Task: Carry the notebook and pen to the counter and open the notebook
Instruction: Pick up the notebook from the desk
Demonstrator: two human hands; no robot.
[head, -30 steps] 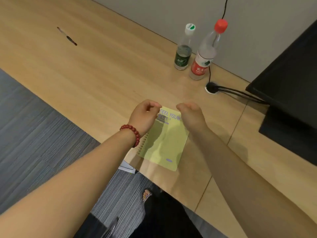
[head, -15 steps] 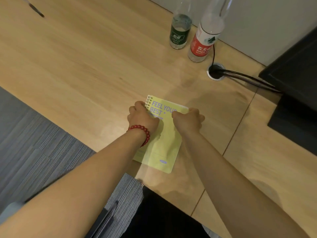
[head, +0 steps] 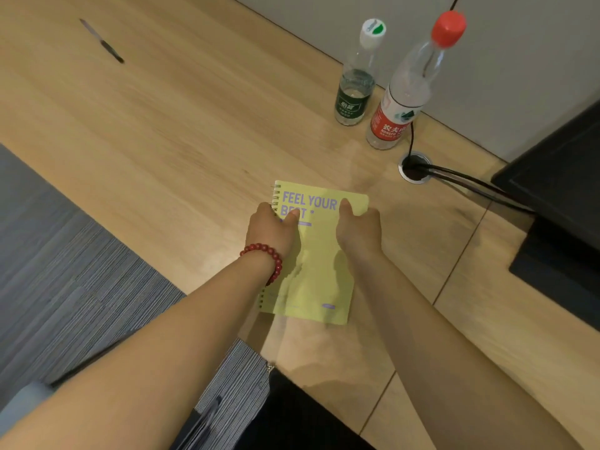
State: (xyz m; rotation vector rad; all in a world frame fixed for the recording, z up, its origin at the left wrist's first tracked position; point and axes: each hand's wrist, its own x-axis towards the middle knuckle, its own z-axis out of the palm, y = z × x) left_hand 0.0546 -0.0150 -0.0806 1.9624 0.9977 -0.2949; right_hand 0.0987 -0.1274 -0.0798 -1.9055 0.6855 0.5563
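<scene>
A yellow-green spiral notebook with purple "FEEL YOUR BEST" lettering lies closed and flat on the wooden counter, near its front edge. My left hand, which has a red bead bracelet at the wrist, grips the spiral side with its thumb on the cover. At the cover's upper right edge, my right hand holds on with its thumb on top. A thin dark pen-like object lies far off on the counter at the upper left.
Two plastic bottles stand at the back by the wall, one green-labelled and one red-capped. Cables run from a grommet hole to a black monitor at the right. Grey carpet lies below the counter's edge.
The notebook has come down from being held at its top to lying flat on the counter. Both hands have slid apart to its left and right sides.
</scene>
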